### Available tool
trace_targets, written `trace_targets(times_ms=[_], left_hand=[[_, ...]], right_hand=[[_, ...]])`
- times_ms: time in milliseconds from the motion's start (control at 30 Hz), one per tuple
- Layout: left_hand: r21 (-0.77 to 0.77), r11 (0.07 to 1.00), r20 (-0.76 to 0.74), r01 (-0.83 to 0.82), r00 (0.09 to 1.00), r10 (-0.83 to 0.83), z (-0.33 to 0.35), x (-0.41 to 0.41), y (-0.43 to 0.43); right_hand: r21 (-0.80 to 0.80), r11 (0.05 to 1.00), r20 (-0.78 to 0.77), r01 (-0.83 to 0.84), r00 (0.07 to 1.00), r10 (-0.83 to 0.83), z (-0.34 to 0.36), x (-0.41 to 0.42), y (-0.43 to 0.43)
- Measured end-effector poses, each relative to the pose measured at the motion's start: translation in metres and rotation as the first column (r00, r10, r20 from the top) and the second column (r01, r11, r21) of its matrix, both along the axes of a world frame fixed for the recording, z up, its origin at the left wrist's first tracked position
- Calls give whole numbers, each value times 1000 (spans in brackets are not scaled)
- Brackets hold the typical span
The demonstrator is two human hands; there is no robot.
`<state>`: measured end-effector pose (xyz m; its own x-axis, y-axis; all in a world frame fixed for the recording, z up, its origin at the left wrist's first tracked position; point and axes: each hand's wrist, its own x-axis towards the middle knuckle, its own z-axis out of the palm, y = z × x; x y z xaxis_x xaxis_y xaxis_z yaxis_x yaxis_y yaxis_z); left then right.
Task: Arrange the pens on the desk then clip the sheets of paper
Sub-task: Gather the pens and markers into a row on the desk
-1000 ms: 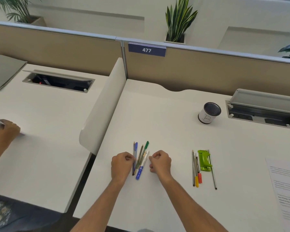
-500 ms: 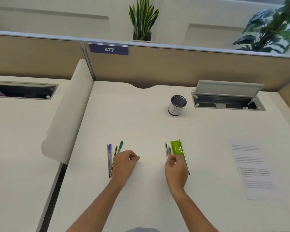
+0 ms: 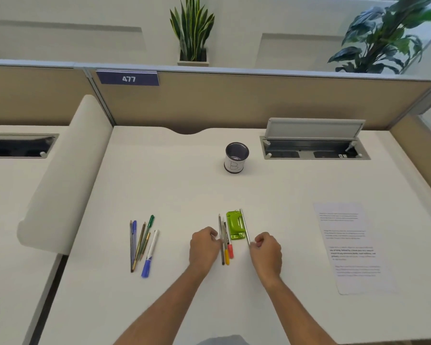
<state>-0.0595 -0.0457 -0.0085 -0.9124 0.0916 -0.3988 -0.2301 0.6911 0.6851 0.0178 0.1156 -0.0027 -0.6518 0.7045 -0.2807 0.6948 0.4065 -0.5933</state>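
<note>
Two groups of pens lie on the white desk [image 3: 174,195]. The left group [image 3: 142,245] holds several pens, among them blue, green and a white one with a blue cap. The right group [image 3: 225,245] has a grey pen and ones tipped yellow and red, beside a green clip tool [image 3: 235,224] and a silver pen [image 3: 244,227]. My left hand [image 3: 204,247], fingers curled, touches the grey pen from the left. My right hand [image 3: 266,252], also curled, touches the silver pen's near end. A printed sheet of paper [image 3: 351,245] lies to the right.
A pen cup marked B [image 3: 236,158] stands at the back middle. An open cable hatch [image 3: 314,145] is behind it on the right. A curved white divider [image 3: 67,170] bounds the desk's left side, with a beige partition along the back.
Both hands left the left pen group and now flank the right group by the green clip tool. My view swung right, so the neighbouring desk's person is out of frame.
</note>
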Motion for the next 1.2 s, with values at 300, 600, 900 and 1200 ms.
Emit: trace_targets(times_ms=[300,600,900,1200], left_hand=[[-102,987,15,-124,992,126,2,6,31],[-422,906,-113,-27,993,-23,4,6,40],[-598,796,-199,93,945,-260,9,15,39],[-610,790,-145,62,971,-188,19,12,33]], right_hand=[[-58,982,77,-182,980,186,-2,-14,20],[-19,946,168,-323,932,322,-2,-14,34],[-103,921,199,-375,900,388,0,-13,46],[-381,898,-8,-222,972,236,-1,10,62]])
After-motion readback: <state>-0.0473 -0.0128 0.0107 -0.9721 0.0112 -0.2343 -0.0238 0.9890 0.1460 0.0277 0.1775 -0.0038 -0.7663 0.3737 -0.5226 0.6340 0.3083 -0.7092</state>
